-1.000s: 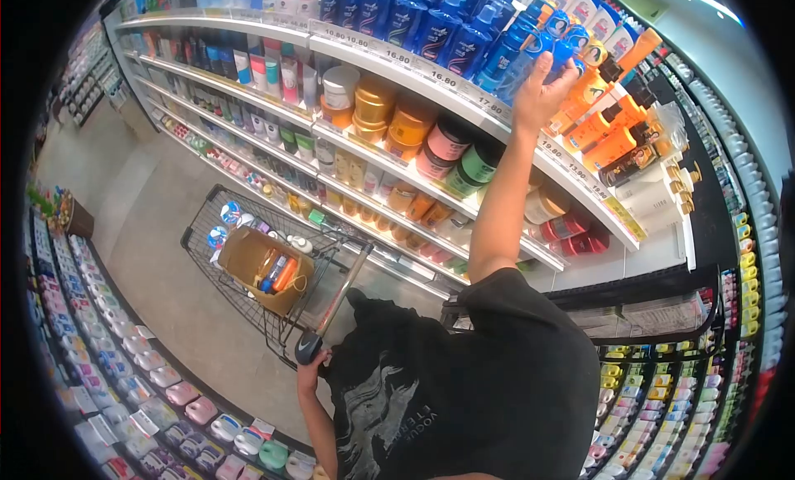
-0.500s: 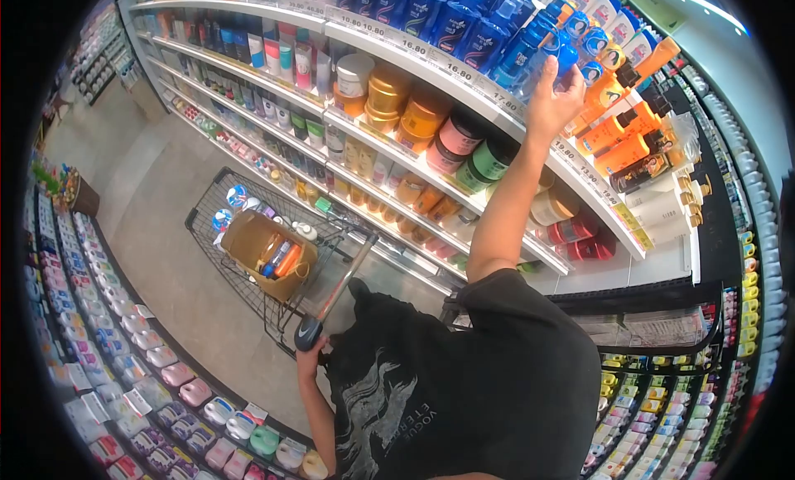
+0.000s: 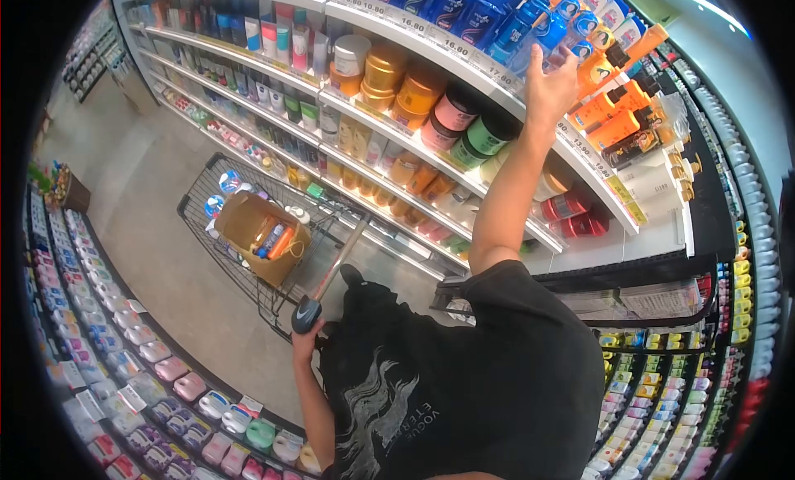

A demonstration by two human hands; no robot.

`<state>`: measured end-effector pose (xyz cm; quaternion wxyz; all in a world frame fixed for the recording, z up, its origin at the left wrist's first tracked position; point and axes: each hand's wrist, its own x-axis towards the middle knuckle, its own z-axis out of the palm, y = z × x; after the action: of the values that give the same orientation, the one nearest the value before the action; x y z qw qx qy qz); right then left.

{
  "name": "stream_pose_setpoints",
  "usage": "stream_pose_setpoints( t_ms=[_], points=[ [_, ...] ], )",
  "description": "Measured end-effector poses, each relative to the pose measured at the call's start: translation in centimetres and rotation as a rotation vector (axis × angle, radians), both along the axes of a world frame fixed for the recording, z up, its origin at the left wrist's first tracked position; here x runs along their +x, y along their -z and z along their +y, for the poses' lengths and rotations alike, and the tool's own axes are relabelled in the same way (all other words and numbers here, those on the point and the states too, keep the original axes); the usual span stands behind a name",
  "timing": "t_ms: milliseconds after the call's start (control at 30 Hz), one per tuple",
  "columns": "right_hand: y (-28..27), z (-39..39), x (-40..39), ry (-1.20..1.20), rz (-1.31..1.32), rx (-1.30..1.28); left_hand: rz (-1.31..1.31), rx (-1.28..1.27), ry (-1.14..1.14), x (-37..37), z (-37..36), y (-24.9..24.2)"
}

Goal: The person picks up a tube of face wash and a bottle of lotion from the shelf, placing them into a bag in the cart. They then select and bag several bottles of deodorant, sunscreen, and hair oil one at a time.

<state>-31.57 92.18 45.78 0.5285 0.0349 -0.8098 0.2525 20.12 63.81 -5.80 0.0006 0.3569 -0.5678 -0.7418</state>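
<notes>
My right hand reaches to the upper shelf, thumb and fingers apart. Just beyond its fingertips stands a blue bottle; whether the fingers touch it is hard to tell. Blue pump bottles stand left of the hand, and orange bottles with dark tops stand to its right. Low on the left, my left hand is closed round the end of the shopping cart handle. In the wire cart sits an open brown box holding orange and blue bottles. Blue-and-white items lie beside the box.
Round tubs in gold, pink and green line the shelf below. White price rails edge the shelves. Laundry-type bottles fill the shelving at lower left. A black rack with papers stands right of my body.
My right hand has opened and drawn back slightly from the blue bottle top that was between its fingers. My left hand stays on the cart handle. The view has shifted slightly.
</notes>
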Motion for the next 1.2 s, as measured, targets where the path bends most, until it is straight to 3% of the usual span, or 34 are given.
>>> stream_pose_setpoints(
  t_ms=[100,133,200,233,267,300,333,400,433,500,567,667,733,800,867,933,1133,1200],
  points=[
    [0.9,0.1,2.0,0.011,-0.046,0.031,-0.037,-0.01,0.023,0.1,-0.2,-0.1],
    [0.7,0.0,3.4,-0.036,0.056,0.055,-0.035,-0.058,0.026,0.0,-0.2,-0.9],
    [-0.2,-2.0,7.7,-0.168,0.194,0.086,0.19,0.02,-0.026,-1.0,0.1,-3.1],
    [-0.6,-4.6,11.1,-0.312,0.104,-0.079,0.1,0.063,0.046,-0.9,-0.3,-3.5],
    [0.8,-6.0,11.8,-0.48,0.14,-0.18,0.151,-0.065,0.035,-0.5,-0.6,-1.9],
    [2.1,-8.5,14.1,-0.749,0.021,-0.376,0.029,-0.104,0.05,-0.2,-1.0,-2.7],
    [3.6,-10.3,15.4,-1.095,-0.055,-0.384,0.01,-0.071,0.039,-0.2,-1.0,-3.0],
    [8.2,-14.7,16.1,-1.307,-0.395,-0.188,0.082,-0.134,0.002,-0.6,-1.0,-2.0],
    [11.0,-18.7,17.1,-1.321,-0.505,-0.08,0.054,-0.127,0.0,-0.4,-1.0,-2.8],
    [16.3,-25.4,17.8,-1.368,-0.973,0.301,0.024,-0.113,-0.002,-1.0,-1.0,-3.4],
    [26.6,-31.7,15.6,-1.565,-1.007,0.67,0.006,-0.079,-0.025,-1.1,-1.0,-3.4],
    [42.0,-39.9,15.0,-1.479,-1.072,1.059,-0.182,0.057,-0.032,-1.4,-1.4,-2.9],
    [51.4,-44.0,15.9,-1.451,-1.113,1.215,-0.169,0.046,-0.141,-2.6,-1.5,-4.5],
    [57.1,-46.1,16.6,-1.444,-1.082,1.486,-0.061,-0.098,-0.292,-3.5,-1.0,-4.8],
    [64.4,-47.6,16.8,-1.464,-1.09,1.627,-0.118,-0.194,-0.299,-4.0,-1.1,-3.8],
    [63.3,-48.0,17.9,-1.417,-0.998,1.599,-0.306,-0.044,-0.136,-4.0,-1.6,-4.1],
    [64.4,-49.2,19.0,-1.43,-0.841,1.573,-0.256,0.093,-0.329,-4.9,-2.0,-4.5],
    [64.0,-50.2,17.5,-1.491,-1.02,1.737,-0.243,0.157,-0.284,-4.8,-2.5,-5.1]
  ],
)
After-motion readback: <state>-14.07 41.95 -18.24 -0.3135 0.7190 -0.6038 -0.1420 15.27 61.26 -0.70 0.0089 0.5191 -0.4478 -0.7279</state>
